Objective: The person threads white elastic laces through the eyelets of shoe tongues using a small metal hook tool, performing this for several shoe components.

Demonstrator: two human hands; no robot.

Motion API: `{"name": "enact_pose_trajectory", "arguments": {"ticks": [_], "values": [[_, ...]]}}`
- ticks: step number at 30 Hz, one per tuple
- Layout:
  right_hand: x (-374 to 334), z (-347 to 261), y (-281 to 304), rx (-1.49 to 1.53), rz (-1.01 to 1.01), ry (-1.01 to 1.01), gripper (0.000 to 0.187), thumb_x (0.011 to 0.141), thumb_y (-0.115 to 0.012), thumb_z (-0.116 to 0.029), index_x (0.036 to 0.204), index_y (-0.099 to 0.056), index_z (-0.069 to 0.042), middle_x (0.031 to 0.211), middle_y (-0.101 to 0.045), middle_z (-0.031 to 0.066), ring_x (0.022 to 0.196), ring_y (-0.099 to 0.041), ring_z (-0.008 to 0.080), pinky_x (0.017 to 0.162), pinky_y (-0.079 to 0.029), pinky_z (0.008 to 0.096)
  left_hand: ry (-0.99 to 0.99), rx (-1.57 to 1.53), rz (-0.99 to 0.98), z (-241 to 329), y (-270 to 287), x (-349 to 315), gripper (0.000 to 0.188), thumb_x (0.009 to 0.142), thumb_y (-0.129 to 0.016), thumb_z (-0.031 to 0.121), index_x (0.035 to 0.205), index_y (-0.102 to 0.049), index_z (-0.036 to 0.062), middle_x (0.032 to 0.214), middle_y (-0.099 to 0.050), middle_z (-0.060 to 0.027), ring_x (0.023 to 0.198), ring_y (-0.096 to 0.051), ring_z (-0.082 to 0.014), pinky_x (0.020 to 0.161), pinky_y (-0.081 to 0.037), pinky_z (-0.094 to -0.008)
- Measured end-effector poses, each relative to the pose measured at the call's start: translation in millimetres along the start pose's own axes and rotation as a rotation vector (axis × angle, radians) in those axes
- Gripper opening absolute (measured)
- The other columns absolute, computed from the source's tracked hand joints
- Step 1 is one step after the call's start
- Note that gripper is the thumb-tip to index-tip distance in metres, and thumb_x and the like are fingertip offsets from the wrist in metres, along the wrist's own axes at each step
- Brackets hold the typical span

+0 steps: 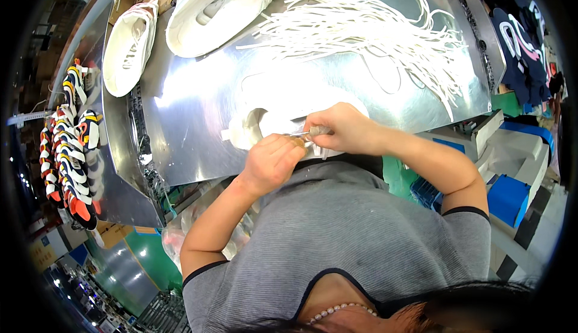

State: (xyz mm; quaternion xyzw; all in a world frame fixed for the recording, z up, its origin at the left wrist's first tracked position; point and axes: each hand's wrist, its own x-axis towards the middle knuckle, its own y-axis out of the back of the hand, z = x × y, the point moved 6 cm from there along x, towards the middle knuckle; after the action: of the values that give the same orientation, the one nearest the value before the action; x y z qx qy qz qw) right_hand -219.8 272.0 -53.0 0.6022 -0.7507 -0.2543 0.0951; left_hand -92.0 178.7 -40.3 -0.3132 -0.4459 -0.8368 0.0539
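A white shoe point(245, 127) lies at the near edge of the metal table, in front of my body. My left hand point(274, 163) is closed at its near side, fingers pinched together on the shoe's edge. In my right hand point(349, 129) is a small hand tool point(320, 130) with a thin metal shaft and a pale, rounded handle. Its shaft points left toward my left fingertips; the tip is hidden there. Both hands nearly touch. Part of the shoe is covered by my right hand, and glare washes out its far side.
A loose heap of white shoelaces point(367, 29) spreads over the far right of the shiny metal table point(186, 116). White shoes point(129, 50) stand at the far left. Multicoloured shoe parts point(69, 152) hang left; dark shoe uppers point(521, 50) lie right. A blue-and-grey bin point(509, 197) stands lower right.
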Motion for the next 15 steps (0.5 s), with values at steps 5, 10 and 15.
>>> {"name": "enact_pose_trajectory", "arguments": {"ticks": [5, 10, 15], "values": [[-18.0, -33.4, 69.3, -0.364, 0.794, 0.253, 0.023, 0.077, -0.070, -0.003, 0.098, -0.066, -0.012, 0.069, -0.064, 0.0077, 0.059, -0.064, 0.0250, 0.052, -0.048, 0.0338, 0.062, -0.090, -0.015, -3.3, -1.0, -3.8, 0.032, 0.078, -0.072, -0.002, 0.105, -0.056, 0.0026, 0.086, -0.068, -0.0113, 0.073, -0.066, -0.0274, 0.064, -0.052, -0.0337], [-6.2, -10.7, 49.7, -0.075, 0.475, 0.014, 0.020, 0.081, -0.068, -0.008, 0.101, -0.066, -0.010, 0.065, -0.062, 0.0094, 0.056, -0.061, 0.0253, 0.055, -0.048, 0.0355, 0.338, -0.229, -0.131, -8.6, 5.2, 8.3, 0.045, 0.089, -0.070, 0.009, 0.128, -0.049, -0.0006, 0.088, -0.068, -0.0170, 0.077, -0.068, -0.0332, 0.067, -0.053, -0.0368], [9.0, -8.5, 21.0, -0.112, 0.326, 0.050, 0.018, 0.082, -0.069, -0.015, 0.100, -0.067, -0.012, 0.069, -0.067, 0.0085, 0.064, -0.067, 0.0277, 0.058, -0.049, 0.0384, 0.878, -0.400, -0.017, -28.1, 10.7, 6.8, 0.064, 0.092, -0.072, 0.020, 0.141, -0.038, -0.0039, 0.095, -0.069, -0.0212, 0.081, -0.070, -0.0314, 0.072, -0.055, -0.0383]]}}
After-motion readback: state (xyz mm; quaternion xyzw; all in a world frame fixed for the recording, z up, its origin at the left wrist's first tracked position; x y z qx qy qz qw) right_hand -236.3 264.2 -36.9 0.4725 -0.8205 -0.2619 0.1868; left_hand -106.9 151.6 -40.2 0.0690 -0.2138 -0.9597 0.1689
